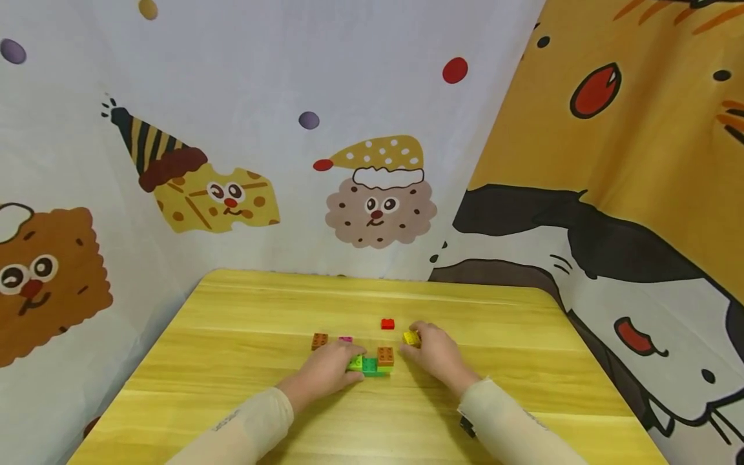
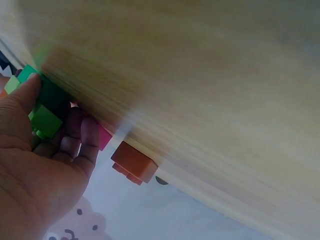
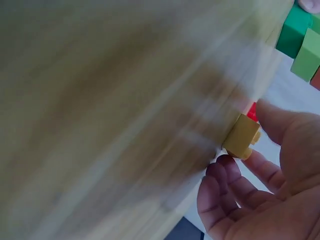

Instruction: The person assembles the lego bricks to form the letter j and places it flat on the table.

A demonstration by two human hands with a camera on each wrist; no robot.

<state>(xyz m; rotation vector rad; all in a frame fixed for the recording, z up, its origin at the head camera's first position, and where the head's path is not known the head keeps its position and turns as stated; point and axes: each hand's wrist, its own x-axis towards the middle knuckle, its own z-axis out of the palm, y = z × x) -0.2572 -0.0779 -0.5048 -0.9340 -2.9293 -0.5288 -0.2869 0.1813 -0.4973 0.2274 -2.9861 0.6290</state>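
My left hand (image 1: pixel 331 369) grips the left end of a joined row of toy building bricks, which has a dark green brick (image 1: pixel 369 367) and a light green brick (image 2: pixel 46 121). An orange-brown brick (image 1: pixel 385 356) is stacked at the row's right end. Over to the right, my right hand (image 1: pixel 437 355) has its thumb and forefinger round a small yellow brick (image 3: pixel 241 136) at the tabletop. Its other fingers curl beneath in the right wrist view. Fingers hide part of both the row and the yellow brick.
Behind the hands, a red brick (image 1: pixel 387 324) lies on the wooden table (image 1: pixel 232 336). A pink brick (image 1: pixel 345 339) and another orange-brown brick (image 1: pixel 320 341) lie beyond the left hand. Cartoon-printed cloth (image 1: pixel 261 116) hangs behind the table's far edge.
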